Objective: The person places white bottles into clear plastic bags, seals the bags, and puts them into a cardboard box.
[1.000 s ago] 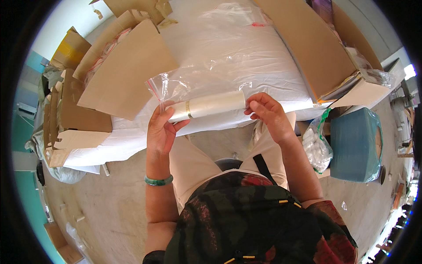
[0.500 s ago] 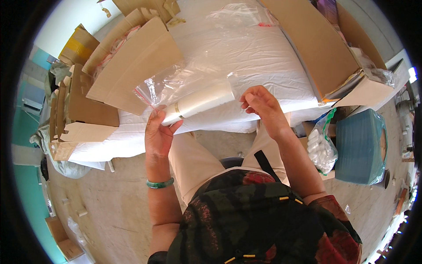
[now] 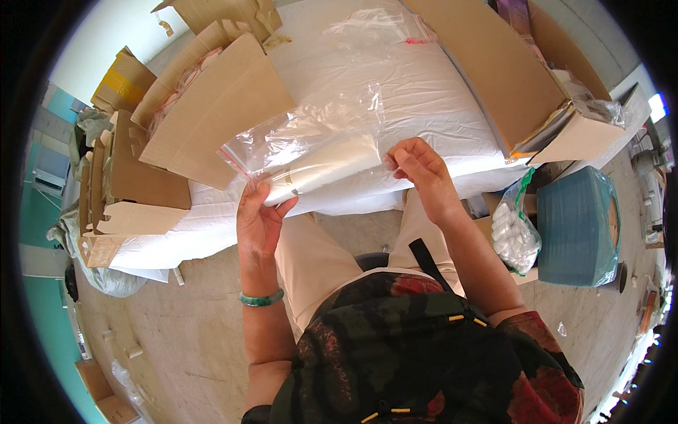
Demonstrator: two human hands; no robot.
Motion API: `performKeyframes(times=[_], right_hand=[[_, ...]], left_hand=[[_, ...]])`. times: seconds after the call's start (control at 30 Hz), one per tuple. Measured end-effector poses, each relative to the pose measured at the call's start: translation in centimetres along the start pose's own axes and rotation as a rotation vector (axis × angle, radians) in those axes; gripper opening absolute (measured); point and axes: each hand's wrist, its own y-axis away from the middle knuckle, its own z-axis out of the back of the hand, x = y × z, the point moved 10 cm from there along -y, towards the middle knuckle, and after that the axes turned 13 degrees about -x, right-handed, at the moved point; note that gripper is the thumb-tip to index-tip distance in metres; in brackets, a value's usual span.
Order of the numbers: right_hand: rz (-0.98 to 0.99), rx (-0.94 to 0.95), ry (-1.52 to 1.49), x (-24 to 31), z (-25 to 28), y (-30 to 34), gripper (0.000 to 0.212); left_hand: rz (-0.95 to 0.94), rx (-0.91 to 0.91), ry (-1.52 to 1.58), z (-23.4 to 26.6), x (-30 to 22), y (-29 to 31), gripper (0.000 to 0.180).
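Observation:
A clear plastic zip bag (image 3: 311, 120) with a red line along its left edge is stretched between my hands above the near edge of the table. Inside it lies a white cylindrical roll (image 3: 332, 164), tilted up toward the right, with a small gold-coloured mark near its left end. My left hand (image 3: 260, 220), with a green bangle at the wrist, pinches the bag's red-lined edge by the roll's lower left end. At the bag's right corner, the fingers of my right hand (image 3: 422, 177) are closed on the plastic.
White cloth (image 3: 452, 106) covers the table. Cardboard boxes (image 3: 219, 106) stand on its left, and a long carton (image 3: 494, 71) on its right. More clear bags (image 3: 374, 27) lie at the back. On the floor at right are a bag of white pieces (image 3: 514, 237) and a blue wrapped bundle (image 3: 578, 226).
The bag has been drawn out flatter around the roll, its far side now spread upright. My right hand has closed on the bag's right corner; my left hand keeps its grip.

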Motion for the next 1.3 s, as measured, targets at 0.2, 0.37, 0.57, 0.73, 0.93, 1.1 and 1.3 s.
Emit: performKeyframes(times=[0.2,0.37,0.57,0.73,0.93,1.1,1.3], right_hand=[[0.157,0.066,0.192,0.8,-0.6,-0.9,0.014],[0.145,-0.062,0.039,2.9,1.8,-3.1,0.010],[0.120,0.086,0.237,1.1,-0.6,-3.0,0.012],[0.197,0.124,0.392,1.9,-1.5,-4.2,0.011],[0.028,-0.007,0.043,1.3,-1.2,-4.4,0.025],[-0.175,0.117,0.221,-2.6,-2.0,-2.1,0.030],[-0.180,0.093,0.227,-3.8,-1.3,-3.0,0.032]], left_hand=[[0.044,0.025,-0.077,-0.5,1.0,0.2,0.034],[0.097,0.009,-0.053,0.8,1.7,-0.4,0.029],[0.124,0.015,-0.045,0.8,2.1,-0.8,0.028],[0.134,0.011,-0.069,1.1,2.5,-0.6,0.027],[0.112,0.009,-0.077,0.6,1.9,-0.5,0.029],[0.100,-0.012,-0.146,1.1,2.1,-0.6,0.029],[0.131,-0.065,-0.153,1.0,2.5,-0.8,0.018]])
